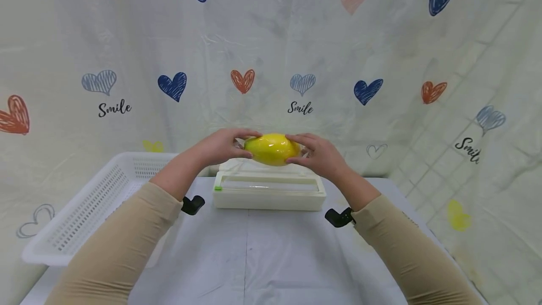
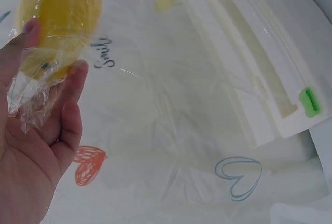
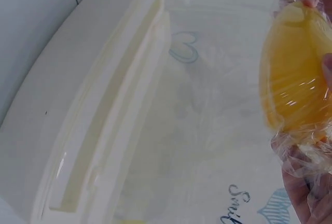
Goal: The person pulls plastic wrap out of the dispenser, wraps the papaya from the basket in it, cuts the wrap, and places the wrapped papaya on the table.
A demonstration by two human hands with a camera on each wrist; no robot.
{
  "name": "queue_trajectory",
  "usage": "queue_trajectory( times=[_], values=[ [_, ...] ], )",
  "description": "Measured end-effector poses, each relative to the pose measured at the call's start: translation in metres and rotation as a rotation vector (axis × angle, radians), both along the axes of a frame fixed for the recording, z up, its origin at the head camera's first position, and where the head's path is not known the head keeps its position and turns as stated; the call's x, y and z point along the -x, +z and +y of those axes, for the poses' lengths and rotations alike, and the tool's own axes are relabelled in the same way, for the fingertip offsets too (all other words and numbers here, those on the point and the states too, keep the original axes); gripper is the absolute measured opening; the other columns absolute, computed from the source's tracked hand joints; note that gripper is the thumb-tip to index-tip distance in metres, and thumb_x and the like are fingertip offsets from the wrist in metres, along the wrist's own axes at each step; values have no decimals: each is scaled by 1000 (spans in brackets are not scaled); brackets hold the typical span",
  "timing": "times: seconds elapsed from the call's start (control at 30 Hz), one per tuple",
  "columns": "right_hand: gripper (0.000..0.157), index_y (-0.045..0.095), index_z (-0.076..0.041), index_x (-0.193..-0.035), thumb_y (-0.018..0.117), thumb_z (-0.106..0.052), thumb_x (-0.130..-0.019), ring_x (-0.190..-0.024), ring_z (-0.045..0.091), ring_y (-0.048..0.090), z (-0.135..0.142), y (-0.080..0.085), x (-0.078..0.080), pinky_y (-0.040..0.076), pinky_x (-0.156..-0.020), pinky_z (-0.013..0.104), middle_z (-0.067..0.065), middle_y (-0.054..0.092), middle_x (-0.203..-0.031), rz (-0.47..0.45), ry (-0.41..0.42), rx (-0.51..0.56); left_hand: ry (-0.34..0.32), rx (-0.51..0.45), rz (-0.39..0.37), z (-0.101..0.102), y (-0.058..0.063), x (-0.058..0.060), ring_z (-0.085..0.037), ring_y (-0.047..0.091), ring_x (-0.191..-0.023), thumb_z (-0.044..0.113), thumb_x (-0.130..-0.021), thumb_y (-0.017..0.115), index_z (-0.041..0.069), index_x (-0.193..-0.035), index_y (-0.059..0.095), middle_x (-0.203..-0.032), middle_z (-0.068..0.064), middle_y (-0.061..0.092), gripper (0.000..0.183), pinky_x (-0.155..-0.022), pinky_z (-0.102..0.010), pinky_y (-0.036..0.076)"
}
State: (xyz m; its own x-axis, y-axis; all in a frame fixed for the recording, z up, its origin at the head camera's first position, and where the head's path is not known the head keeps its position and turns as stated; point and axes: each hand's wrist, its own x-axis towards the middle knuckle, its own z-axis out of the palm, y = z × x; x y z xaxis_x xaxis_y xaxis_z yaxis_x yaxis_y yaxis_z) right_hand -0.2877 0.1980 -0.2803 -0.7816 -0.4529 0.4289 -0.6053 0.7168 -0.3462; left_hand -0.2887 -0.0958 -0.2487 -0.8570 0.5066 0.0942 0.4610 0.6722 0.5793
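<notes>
Held up between both hands is a yellow oval fruit [image 1: 273, 149], mango-like with a greenish left end, wrapped in clear cling film. My left hand [image 1: 220, 146] grips its left end, thumb below and fingers above. The right hand [image 1: 323, 154] holds the opposite end the same way. In the left wrist view, crumpled film [image 2: 31, 92] bunches loosely in the left palm around the fruit's tip. More gathered film [image 3: 298, 154] shows at the fruit's other end in the right wrist view. Behind and below the fruit, a white cling film dispenser [image 1: 268, 200] lies on the table with its lid raised.
A white perforated plastic basket [image 1: 80, 201] stands on the left of the table, partly behind the left forearm. On the dispenser's left end sits a green slider [image 2: 309, 103]. A white cloth [image 1: 275, 258] covers the table, and a heart-printed curtain [image 1: 262, 36] hangs behind it.
</notes>
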Motion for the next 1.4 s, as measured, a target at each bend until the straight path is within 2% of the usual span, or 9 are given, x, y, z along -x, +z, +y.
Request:
queue_trajectory(
  times=[0.23,0.5,0.67,0.8,0.93,1.13,1.27,1.4],
  values=[
    [65,57,-27,-141,78,-43,-82,-103,20,61,1,10,-4,55,-85,35,1,60,-135,-12,2,0,-4,2,11,0,9,-4,-25,61,-109,35,-89,75,36,-141,54,-139,-2,55,56,-93,-43,52],
    [65,56,-28,-142,78,-42,-82,-103,23,61,1,20,-13,56,-86,37,2,58,-137,-38,-20,-2,3,23,9,1,20,-10,-27,60,-114,34,-89,75,39,-141,53,-141,-2,54,56,-93,-44,52],
    [63,57,-28,-140,78,-43,-82,-107,22,60,2,19,-17,55,-86,36,1,60,-135,-28,5,-11,-2,16,6,1,15,-20,-28,60,-116,34,-89,74,37,-141,53,-143,-2,53,56,-91,-42,54],
    [62,60,-26,-139,79,-42,-82,-103,20,61,3,12,-26,56,-83,33,0,64,-130,-31,40,-33,-5,14,-8,1,1,-30,-28,60,-115,36,-90,74,35,-141,53,-141,-2,54,56,-89,-40,55],
    [63,60,-25,-138,79,-44,-81,-87,14,64,4,-2,-38,57,-76,29,0,65,-127,-83,64,-37,23,4,-79,2,-17,-44,-26,63,-110,37,-90,73,37,-141,52,-139,-6,55,54,-87,-39,56],
    [65,60,-26,-138,76,-52,-80,-72,5,61,2,-35,-58,54,-68,24,0,65,-127,-224,74,-44,60,10,-184,5,-57,-65,-20,63,-102,34,-91,72,38,-139,51,-135,-8,58,52,-86,-40,55],
    [64,62,-24,-136,77,-52,-81,-72,5,59,2,-57,-67,53,-68,24,-2,66,-125,-251,73,-76,42,27,-206,8,-85,-73,-16,63,-94,31,-92,72,34,-139,50,-130,-7,61,51,-83,-38,55],
    [62,62,-27,-135,76,-53,-81,-78,6,58,1,-75,-71,52,-72,25,-5,65,-126,-274,60,-108,37,52,-207,10,-105,-77,-15,61,-89,29,-91,72,30,-138,51,-120,-3,64,52,-80,-38,54]
  ],
)
